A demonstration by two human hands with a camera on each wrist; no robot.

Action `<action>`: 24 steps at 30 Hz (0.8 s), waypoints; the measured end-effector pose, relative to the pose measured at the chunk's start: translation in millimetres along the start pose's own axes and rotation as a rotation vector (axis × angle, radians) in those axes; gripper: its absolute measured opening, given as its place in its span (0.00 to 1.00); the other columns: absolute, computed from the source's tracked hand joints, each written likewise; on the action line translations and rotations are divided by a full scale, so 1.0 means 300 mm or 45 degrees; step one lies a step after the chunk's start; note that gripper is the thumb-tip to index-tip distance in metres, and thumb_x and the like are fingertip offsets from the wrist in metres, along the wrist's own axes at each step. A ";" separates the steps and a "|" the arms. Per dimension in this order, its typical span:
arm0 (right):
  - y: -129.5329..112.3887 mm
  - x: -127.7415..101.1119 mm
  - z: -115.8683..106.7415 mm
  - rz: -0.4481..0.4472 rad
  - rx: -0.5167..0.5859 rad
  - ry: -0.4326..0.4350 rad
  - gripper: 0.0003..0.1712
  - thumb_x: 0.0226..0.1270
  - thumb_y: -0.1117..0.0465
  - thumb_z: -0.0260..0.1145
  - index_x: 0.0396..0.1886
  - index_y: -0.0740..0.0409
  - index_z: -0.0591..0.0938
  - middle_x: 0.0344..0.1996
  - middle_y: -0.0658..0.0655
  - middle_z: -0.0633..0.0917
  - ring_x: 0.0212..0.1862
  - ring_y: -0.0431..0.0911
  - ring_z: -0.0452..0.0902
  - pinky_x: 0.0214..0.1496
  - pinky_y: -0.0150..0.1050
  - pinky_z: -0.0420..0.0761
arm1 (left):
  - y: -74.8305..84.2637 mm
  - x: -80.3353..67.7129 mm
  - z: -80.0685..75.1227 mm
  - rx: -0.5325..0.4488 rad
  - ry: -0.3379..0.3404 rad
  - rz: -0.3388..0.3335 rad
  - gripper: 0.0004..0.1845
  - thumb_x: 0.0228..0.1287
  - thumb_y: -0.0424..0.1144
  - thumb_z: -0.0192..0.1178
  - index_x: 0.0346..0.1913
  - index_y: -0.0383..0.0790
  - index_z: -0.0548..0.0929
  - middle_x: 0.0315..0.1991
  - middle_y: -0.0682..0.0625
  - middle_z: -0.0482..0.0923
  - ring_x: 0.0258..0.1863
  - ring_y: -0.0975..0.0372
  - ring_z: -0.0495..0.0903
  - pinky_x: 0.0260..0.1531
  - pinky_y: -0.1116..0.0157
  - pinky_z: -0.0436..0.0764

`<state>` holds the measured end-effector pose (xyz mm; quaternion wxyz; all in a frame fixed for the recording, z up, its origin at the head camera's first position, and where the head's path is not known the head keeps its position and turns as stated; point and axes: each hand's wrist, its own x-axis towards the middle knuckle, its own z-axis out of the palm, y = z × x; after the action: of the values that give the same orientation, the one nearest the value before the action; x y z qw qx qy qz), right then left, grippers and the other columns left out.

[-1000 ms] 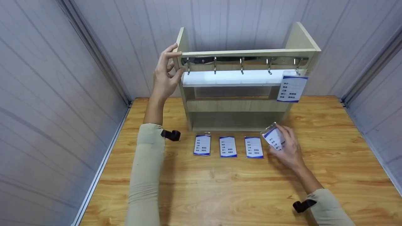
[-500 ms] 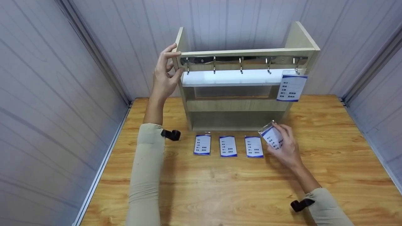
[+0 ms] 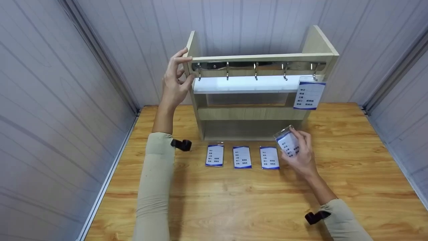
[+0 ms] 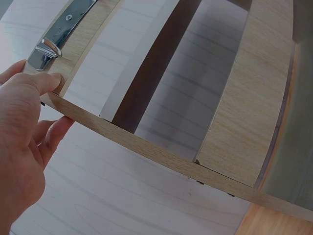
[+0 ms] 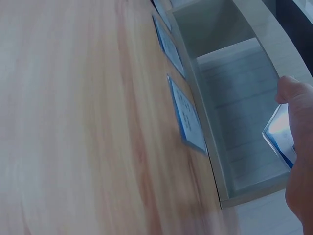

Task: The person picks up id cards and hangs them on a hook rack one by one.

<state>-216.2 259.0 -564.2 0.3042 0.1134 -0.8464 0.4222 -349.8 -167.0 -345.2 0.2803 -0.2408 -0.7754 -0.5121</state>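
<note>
At the upper left corner of the pale wooden shelf (image 3: 251, 113), my left hand (image 3: 174, 82) grips the side panel, thumb on the front edge. In the left wrist view the same hand (image 4: 22, 127) has fingers on both sides of the panel (image 4: 127, 142). My right hand (image 3: 301, 154) pinches a name badge (image 3: 288, 143) by its edge, raised and tilted before the shelf's lower right. Mostly hidden by the hand, that badge (image 5: 281, 134) shows only a corner in the right wrist view. Another badge (image 3: 310, 94) hangs from the rightmost hook (image 3: 313, 71).
Three more badges, left (image 3: 214, 155), middle (image 3: 242, 157) and right (image 3: 269, 158), lie in a row on the wooden table (image 3: 220, 201) before the shelf. A metal rail (image 3: 271, 66) bears several hooks along the shelf's top. Panelled walls (image 3: 50, 117) stand around.
My right hand has moved slightly left and up with the badge, away from the table's front. The left hand keeps its hold on the shelf.
</note>
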 end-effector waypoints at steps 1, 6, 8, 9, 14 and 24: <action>-0.003 0.005 0.004 -0.005 0.002 0.009 0.54 0.48 0.77 0.83 0.80 0.65 0.76 0.65 0.75 0.74 0.61 0.52 0.75 0.64 0.23 0.72 | 0.000 0.001 -0.001 0.000 0.002 -0.002 0.23 0.76 0.30 0.67 0.71 0.38 0.80 0.87 0.44 0.69 0.82 0.52 0.77 0.49 0.57 0.97; -0.020 0.027 0.025 -0.019 0.013 0.058 0.54 0.48 0.75 0.84 0.79 0.65 0.76 0.61 0.73 0.74 0.58 0.49 0.72 0.61 0.23 0.74 | 0.001 -0.002 -0.006 0.000 0.010 -0.014 0.23 0.76 0.29 0.68 0.70 0.38 0.80 0.87 0.44 0.68 0.81 0.49 0.78 0.51 0.54 0.97; -0.029 0.032 0.034 -0.015 0.029 0.068 0.53 0.48 0.74 0.84 0.79 0.65 0.76 0.59 0.72 0.74 0.57 0.46 0.70 0.59 0.23 0.75 | 0.000 -0.004 -0.008 -0.005 0.016 -0.021 0.23 0.75 0.28 0.68 0.70 0.38 0.80 0.87 0.45 0.69 0.82 0.49 0.77 0.52 0.50 0.97; -0.033 0.034 0.038 -0.012 0.035 0.072 0.53 0.49 0.74 0.84 0.79 0.65 0.76 0.58 0.71 0.74 0.57 0.44 0.69 0.58 0.23 0.75 | 0.000 -0.004 -0.009 -0.003 0.019 -0.022 0.23 0.75 0.28 0.68 0.70 0.38 0.80 0.87 0.45 0.69 0.82 0.49 0.77 0.53 0.49 0.97; -0.056 0.048 0.048 -0.035 0.057 0.103 0.52 0.51 0.73 0.84 0.79 0.64 0.76 0.55 0.71 0.74 0.56 0.38 0.67 0.60 0.23 0.75 | -0.002 -0.007 -0.009 -0.002 0.022 -0.019 0.23 0.76 0.29 0.68 0.70 0.38 0.80 0.87 0.45 0.69 0.84 0.52 0.73 0.57 0.45 0.95; -0.107 0.087 0.055 -0.101 0.091 0.208 0.51 0.52 0.71 0.83 0.79 0.64 0.75 0.53 0.73 0.75 0.56 0.37 0.68 0.60 0.27 0.74 | 0.000 -0.009 -0.011 -0.026 -0.001 0.013 0.23 0.76 0.28 0.67 0.70 0.36 0.79 0.87 0.41 0.68 0.83 0.53 0.74 0.55 0.49 0.96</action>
<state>-229.3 228.0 -535.4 0.3845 0.1229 -0.7981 0.4474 -347.2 -170.4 -346.1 0.2800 -0.2478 -0.7691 -0.5184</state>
